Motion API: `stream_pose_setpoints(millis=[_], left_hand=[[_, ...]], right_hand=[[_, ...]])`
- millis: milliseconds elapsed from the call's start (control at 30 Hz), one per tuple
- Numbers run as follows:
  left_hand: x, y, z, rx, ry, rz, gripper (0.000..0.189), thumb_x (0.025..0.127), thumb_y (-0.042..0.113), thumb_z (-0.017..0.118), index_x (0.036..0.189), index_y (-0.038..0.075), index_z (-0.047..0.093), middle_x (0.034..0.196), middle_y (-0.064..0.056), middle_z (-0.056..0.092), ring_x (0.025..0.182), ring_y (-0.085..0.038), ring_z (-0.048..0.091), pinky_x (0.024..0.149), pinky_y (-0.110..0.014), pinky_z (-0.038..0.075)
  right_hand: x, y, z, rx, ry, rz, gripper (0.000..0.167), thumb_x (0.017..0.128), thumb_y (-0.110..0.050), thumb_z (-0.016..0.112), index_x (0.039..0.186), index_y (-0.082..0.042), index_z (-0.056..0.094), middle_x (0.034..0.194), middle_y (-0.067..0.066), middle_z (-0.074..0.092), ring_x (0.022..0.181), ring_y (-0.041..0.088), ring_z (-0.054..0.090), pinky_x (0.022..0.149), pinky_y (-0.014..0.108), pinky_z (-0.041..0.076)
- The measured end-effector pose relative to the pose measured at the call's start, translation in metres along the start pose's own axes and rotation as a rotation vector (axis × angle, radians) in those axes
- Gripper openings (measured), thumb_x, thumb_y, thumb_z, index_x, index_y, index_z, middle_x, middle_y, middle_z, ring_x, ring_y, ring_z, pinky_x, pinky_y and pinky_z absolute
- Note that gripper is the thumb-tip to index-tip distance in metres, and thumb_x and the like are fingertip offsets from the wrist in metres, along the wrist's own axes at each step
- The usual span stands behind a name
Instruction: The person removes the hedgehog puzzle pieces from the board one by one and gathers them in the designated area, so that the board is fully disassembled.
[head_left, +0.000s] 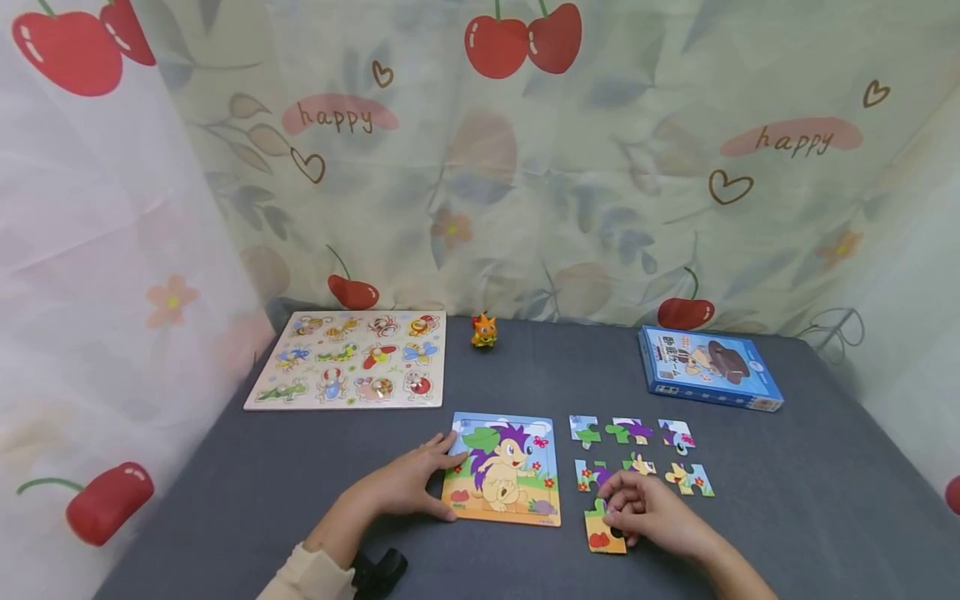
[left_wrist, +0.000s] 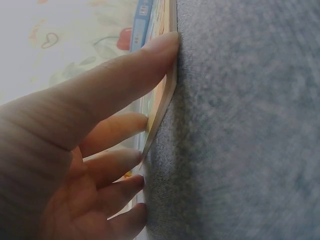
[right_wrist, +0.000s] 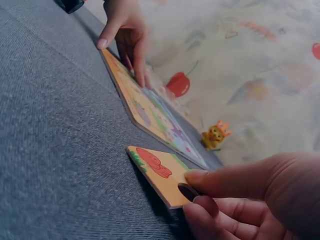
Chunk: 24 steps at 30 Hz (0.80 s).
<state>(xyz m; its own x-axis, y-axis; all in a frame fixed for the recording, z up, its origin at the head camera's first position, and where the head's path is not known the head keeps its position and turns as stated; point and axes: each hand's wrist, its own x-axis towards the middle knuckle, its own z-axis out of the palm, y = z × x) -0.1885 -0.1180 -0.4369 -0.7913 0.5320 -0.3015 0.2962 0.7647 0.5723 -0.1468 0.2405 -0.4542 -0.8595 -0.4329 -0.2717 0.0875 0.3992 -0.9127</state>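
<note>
We see a pale, creased cloth backdrop hanging behind a dark grey table, printed with red cherries, muted leaves, orange flowers, brown heart outlines and the word "happy" on pink patches. On our left, a whiter side panel carries more cherries; on our right, another pale panel borders the table. We find the light soft, the left panel brighter than the greenish-cream back. Up close, the tabletop looks finely textured.

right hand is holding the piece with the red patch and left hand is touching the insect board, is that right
Wrong board: the head view shows the left hand touching the hedgehog board. The right hand does hold the red-patched piece.
</note>
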Motion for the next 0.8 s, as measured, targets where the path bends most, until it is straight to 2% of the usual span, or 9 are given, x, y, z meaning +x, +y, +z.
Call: stream_pose_setpoints(millis=[200,467,567,733,800], left_hand=[[0.0002,0.0003,0.0001,0.004,0.003,0.003,0.079,0.073,0.036,0.078,0.141,0.017,0.043,0.156,-0.010,0.020,0.144,-0.035,0.012,0.110,-0.059,0.022],[0.0000,-0.0001,0.0002,-0.002,0.001,0.001,0.078,0.073,0.036,0.078,0.141,0.018,0.043,0.156,-0.009,0.019,0.144,-0.035,0.013,0.109,-0.060,0.022],[0.0000,0.0000,0.0004,-0.002,0.000,0.002,0.078,0.073,0.036,0.078,0.141,0.018,0.043,0.156,-0.009,0.020,0.144,-0.035,0.013,0.109,-0.060,0.022],[0.0001,0.0003,0.0002,-0.004,-0.006,0.002,0.079,0.073,0.036,0.078,0.141,0.017,0.043,0.156,-0.010,0.019,0.144,-0.035,0.012,0.110,-0.059,0.022],[0.0003,0.0004,0.0001,-0.005,-0.007,0.004,0.079,0.073,0.036,0.078,0.141,0.017,0.043,0.156,-0.010,0.019,0.144,-0.035,0.012,0.110,-0.059,0.022]], right_hand=[[-0.0025,0.0015,0.0030,-0.015,0.024,-0.036,0.037,0.084,-0.017,0.069,0.103,0.009,0.052,0.076,0.003,0.055,0.057,0.006,0.055,0.051,0.022,0.052],[-0.0034,0.0026,0.0043,0.037,0.043,-0.004,0.038,0.083,-0.015,0.069,0.105,0.010,0.051,0.076,0.003,0.054,0.059,0.007,0.056,0.054,0.023,0.054],[-0.0033,0.0037,0.0062,0.047,0.051,-0.018,0.039,0.083,-0.014,0.070,0.106,0.011,0.050,0.076,0.003,0.053,0.060,0.006,0.056,0.054,0.024,0.054],[-0.0021,0.0043,0.0082,-0.007,0.074,-0.061,0.042,0.081,-0.015,0.072,0.105,0.011,0.051,0.076,0.003,0.053,0.058,0.005,0.055,0.052,0.023,0.053],[-0.0019,0.0032,0.0079,-0.048,0.093,-0.050,0.042,0.079,-0.018,0.074,0.104,0.009,0.053,0.076,0.003,0.053,0.057,0.005,0.055,0.052,0.023,0.053]])
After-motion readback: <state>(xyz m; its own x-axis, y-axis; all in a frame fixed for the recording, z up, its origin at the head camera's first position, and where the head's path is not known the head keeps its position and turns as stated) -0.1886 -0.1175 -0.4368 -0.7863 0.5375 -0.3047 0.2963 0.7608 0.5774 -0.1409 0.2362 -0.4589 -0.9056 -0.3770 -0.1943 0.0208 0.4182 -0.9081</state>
